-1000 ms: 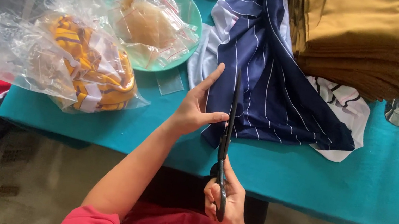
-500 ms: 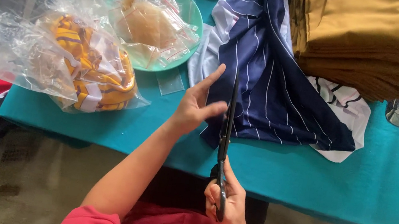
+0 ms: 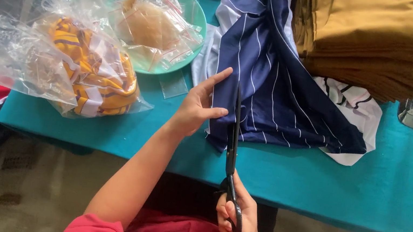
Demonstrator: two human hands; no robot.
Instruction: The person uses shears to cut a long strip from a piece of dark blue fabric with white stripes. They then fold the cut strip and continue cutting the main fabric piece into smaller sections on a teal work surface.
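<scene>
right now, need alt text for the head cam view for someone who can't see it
Seen from above, a person's right hand holds long black scissors pointed at navy pinstriped fabric, which the left hand steadies on a teal table. Clear plastic bags of garments lie left; folded mustard-brown cloth is stacked upper right.

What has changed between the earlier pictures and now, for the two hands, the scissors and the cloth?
Almost nothing moved. The left hand spread its fingers slightly on the navy white-striped cloth. The right hand still holds the long black scissors, blades shut. The teal table and plastic bags stayed as they were.
</scene>
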